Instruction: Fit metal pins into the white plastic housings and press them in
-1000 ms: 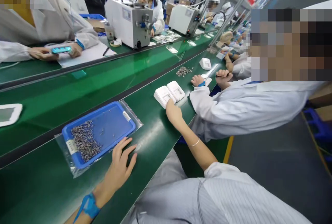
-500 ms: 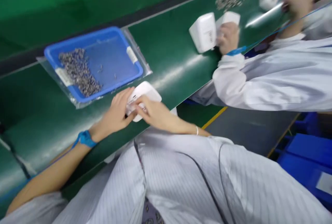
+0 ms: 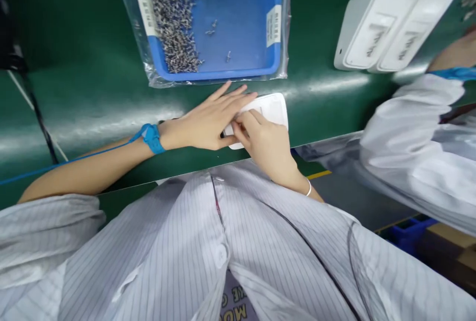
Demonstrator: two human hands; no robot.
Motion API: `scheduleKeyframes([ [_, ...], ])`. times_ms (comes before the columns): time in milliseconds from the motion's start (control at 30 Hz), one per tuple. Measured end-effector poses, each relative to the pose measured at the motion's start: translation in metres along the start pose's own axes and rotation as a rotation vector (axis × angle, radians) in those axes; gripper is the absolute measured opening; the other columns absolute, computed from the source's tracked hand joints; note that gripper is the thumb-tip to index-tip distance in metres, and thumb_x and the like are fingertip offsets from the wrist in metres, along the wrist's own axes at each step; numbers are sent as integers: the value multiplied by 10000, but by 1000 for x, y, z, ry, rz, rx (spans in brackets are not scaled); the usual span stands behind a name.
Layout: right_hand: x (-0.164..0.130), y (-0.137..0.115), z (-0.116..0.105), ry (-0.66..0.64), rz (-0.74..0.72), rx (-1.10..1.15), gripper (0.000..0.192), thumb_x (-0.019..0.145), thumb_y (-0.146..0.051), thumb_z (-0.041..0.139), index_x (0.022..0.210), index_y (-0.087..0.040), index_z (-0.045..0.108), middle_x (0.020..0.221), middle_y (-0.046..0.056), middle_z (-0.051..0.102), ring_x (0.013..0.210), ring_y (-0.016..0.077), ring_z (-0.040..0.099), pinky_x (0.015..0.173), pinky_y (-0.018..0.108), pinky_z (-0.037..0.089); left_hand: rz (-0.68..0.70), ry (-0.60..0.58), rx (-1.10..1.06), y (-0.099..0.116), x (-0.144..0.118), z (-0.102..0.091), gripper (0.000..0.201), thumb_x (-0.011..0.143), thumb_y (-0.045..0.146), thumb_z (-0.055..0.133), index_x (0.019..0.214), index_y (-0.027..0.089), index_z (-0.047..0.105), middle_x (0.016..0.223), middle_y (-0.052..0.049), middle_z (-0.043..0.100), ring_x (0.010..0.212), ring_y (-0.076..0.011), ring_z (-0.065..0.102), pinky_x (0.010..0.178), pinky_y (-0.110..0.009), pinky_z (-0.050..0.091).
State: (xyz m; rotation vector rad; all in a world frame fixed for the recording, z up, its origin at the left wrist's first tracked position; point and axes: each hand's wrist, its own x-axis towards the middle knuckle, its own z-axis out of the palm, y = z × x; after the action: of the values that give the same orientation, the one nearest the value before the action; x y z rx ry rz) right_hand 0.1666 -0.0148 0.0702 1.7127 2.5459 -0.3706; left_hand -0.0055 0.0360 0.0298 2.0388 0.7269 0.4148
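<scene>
A white plastic casing with rounded corners lies on the green work surface close to its near edge. My left hand, a blue strap round its wrist, holds the casing's left end. Its fingers stretch over the far side and its thumb lies on the near side. Over the middle of the casing, my right hand is closed in a pinch with its fingertips down at the surface. Whatever may be between those fingertips is hidden. The two hands nearly touch.
Beyond my hands a blue tray with small metal screws stands on clear plastic. To the right are two white casings. A co-worker's sleeve reaches in from the right. A blue cord runs from my left wrist strap.
My view has turned and come closer to the tray. Both hands stay at the casing, the right still pinching. At right, the co-worker's hand has drawn away from the white casings, which now stand side by side.
</scene>
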Motion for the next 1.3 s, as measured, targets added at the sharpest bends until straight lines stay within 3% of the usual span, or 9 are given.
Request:
scheduleKeyframes([
  [67, -4, 1, 2, 45, 15, -25, 320, 1052, -336, 370, 940, -166, 617, 864, -6, 638, 644, 79, 506, 540, 265, 191, -34, 12, -6, -1, -1, 3, 774, 833, 482, 666, 1509, 222, 393, 1560, -48, 427, 1536, -340, 236, 1275, -594, 63],
  [233, -13, 4, 3, 73, 10, 7, 341, 1047, -373, 390, 919, -163, 626, 839, -6, 625, 662, 73, 515, 541, 260, 213, -233, 210, -208, -4, -3, 7, 586, 894, 455, 602, 1407, 191, 502, 1472, -60, 509, 1521, -359, 268, 1248, -640, 111],
  [333, -14, 5, 2, 86, 18, 21, 353, 1051, -376, 379, 923, -162, 628, 836, -4, 625, 668, 72, 519, 546, 253, 228, -292, 148, -274, -5, -3, 8, 585, 872, 444, 632, 1385, 183, 528, 1496, -63, 490, 1514, -384, 270, 1235, -665, 118],
  [533, -16, 4, 1, 44, 6, 84, 317, 1041, -366, 405, 937, -170, 632, 860, -7, 640, 676, 71, 538, 569, 222, 272, -281, 85, -247, -1, 0, 7, 679, 835, 511, 675, 1407, 179, 525, 1537, -47, 451, 1511, -402, 263, 1227, -675, 122],
  [700, -18, 1, 10, 156, 77, 19, 356, 1049, -382, 382, 936, -170, 644, 836, -6, 651, 653, 69, 544, 553, 227, 263, -172, -7, -151, 3, 2, 6, 810, 794, 585, 710, 1459, 191, 467, 1574, -27, 403, 1532, -403, 182, 1226, -675, 84],
  [767, -19, 0, 16, 173, 79, -7, 364, 1052, -389, 374, 948, -177, 650, 833, -2, 649, 651, 71, 542, 547, 239, 257, -168, -2, -162, 4, 2, 5, 814, 790, 585, 720, 1459, 198, 465, 1564, -24, 420, 1533, -401, 181, 1230, -670, 86],
  [933, -22, 0, 21, 245, 95, -25, 361, 1051, -412, 388, 988, -193, 668, 836, 3, 648, 673, 73, 560, 554, 247, 277, -322, 83, -309, 7, 1, 4, 679, 861, 541, 665, 1418, 185, 507, 1492, -31, 507, 1512, -400, 254, 1229, -670, 128],
  [1133, -15, 3, 21, 227, 52, 8, 368, 1037, -411, 419, 916, -179, 678, 777, -4, 640, 665, 81, 575, 572, 222, 334, -104, -24, -48, 1, -3, 8, 875, 810, 595, 681, 1520, 187, 371, 1608, -34, 363, 1539, -401, 145, 1254, -630, 45],
  [1300, -13, 4, 9, 144, 52, 19, 349, 1036, -379, 420, 952, -172, 689, 829, 21, 667, 690, 99, 604, 573, 222, 372, 65, 2, 170, -6, -7, 11, 899, 880, 526, 615, 1582, 127, 219, 1634, -129, 298, 1557, -366, 115, 1290, -561, 45],
])
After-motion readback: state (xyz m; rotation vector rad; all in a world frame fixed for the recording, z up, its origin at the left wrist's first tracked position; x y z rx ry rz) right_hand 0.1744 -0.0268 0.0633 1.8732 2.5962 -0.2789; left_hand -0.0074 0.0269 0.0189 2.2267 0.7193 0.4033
